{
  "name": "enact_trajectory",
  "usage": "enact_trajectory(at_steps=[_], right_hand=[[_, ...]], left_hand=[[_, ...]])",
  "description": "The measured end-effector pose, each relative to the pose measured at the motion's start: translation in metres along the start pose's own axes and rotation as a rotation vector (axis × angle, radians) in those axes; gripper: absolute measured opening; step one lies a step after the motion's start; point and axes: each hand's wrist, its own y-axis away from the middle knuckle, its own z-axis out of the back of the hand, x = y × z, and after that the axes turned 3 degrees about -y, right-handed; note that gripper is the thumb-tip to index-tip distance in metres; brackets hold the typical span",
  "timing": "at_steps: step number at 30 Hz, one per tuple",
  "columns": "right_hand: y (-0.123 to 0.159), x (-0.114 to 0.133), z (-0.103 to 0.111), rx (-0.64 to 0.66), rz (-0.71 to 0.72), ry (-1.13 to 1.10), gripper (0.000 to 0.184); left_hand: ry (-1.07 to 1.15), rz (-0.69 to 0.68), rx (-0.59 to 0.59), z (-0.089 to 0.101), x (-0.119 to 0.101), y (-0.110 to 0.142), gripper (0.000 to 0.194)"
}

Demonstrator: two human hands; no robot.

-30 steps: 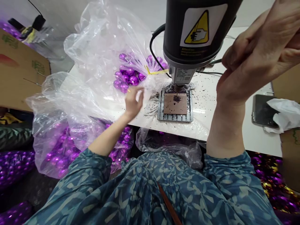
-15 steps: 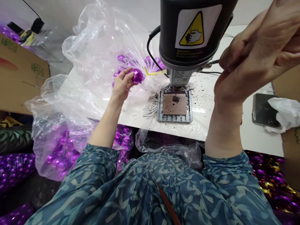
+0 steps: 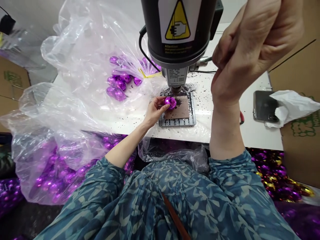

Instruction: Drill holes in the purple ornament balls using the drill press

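Note:
My left hand point(image 3: 157, 110) pinches a shiny purple faceted ball point(image 3: 170, 103) between thumb and fingers. The ball is over the brown square board point(image 3: 183, 111), just below the chuck of the bench drill press point(image 3: 180, 43). That board lies on the slotted metal base point(image 3: 177, 123) and has dark shavings on it. At upper right, my right hand point(image 3: 252, 50) is closed in a fist around the drill press handle, most of which the fingers hide. Several more purple balls point(image 3: 121, 85) lie by the clear plastic bag point(image 3: 82, 56), left of the press.
Dark shavings are scattered over the white table point(image 3: 202, 100). A phone point(image 3: 264, 106) and crumpled white tissue point(image 3: 285, 103) lie at right, beside a cardboard box point(image 3: 300, 150). Bagged purple balls point(image 3: 57, 173) are below the table at left. A black cable runs behind the press.
My left hand has carried the purple ball right, from beside the bag to over the board under the drill. My right hand stays closed at the handle. The view has shifted right.

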Motion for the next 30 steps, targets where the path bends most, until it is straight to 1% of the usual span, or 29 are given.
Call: enact_trajectory(at_steps=[3, 7, 9, 11, 13, 15, 17, 21, 24, 26, 27, 28, 30], right_hand=[[0.0, -0.004, 0.002, 0.007, 0.048, -0.009, 0.034], [0.0, -0.005, 0.002, 0.0, 0.059, -0.001, 0.029], [0.0, -0.002, 0.0, -0.025, 0.022, 0.014, 0.029], [-0.001, 0.002, -0.003, -0.046, -0.05, 0.047, 0.029], [-0.002, 0.005, -0.005, -0.063, -0.107, 0.066, 0.027], [-0.002, 0.006, -0.007, -0.066, -0.123, 0.058, 0.026], [-0.002, 0.006, -0.007, -0.071, -0.102, 0.034, 0.026], [0.002, 0.003, -0.003, -0.035, -0.043, 0.047, 0.028], [0.009, 0.001, 0.004, -0.01, 0.076, 0.122, 0.03], [0.016, 0.0, 0.007, -0.03, 0.107, 0.213, 0.025], [0.02, 0.0, 0.008, -0.061, 0.109, 0.253, 0.023], [0.023, 0.0, 0.01, -0.083, 0.106, 0.276, 0.024], [0.028, -0.001, 0.011, -0.103, 0.102, 0.277, 0.031]], left_hand=[[-0.033, -0.029, 0.004, -0.005, 0.007, -0.008, 0.061], [-0.092, -0.048, 0.016, -0.01, 0.004, -0.013, 0.061], [-0.153, -0.068, 0.016, -0.011, 0.0, -0.012, 0.062], [-0.247, -0.106, 0.005, -0.011, -0.005, -0.01, 0.062], [-0.338, -0.166, -0.001, -0.012, -0.01, -0.008, 0.059], [-0.371, -0.224, 0.01, -0.014, -0.012, -0.005, 0.056], [-0.33, -0.247, 0.038, -0.018, -0.013, -0.003, 0.057], [-0.226, -0.211, 0.096, -0.025, -0.009, -0.002, 0.062], [-0.199, -0.201, 0.102, -0.026, -0.006, -0.003, 0.065], [-0.185, -0.203, 0.106, -0.026, -0.005, -0.004, 0.064], [-0.18, -0.206, 0.11, -0.026, -0.004, -0.004, 0.064], [-0.175, -0.212, 0.112, -0.026, -0.004, -0.004, 0.064], [-0.169, -0.222, 0.111, -0.026, -0.003, -0.004, 0.064]])
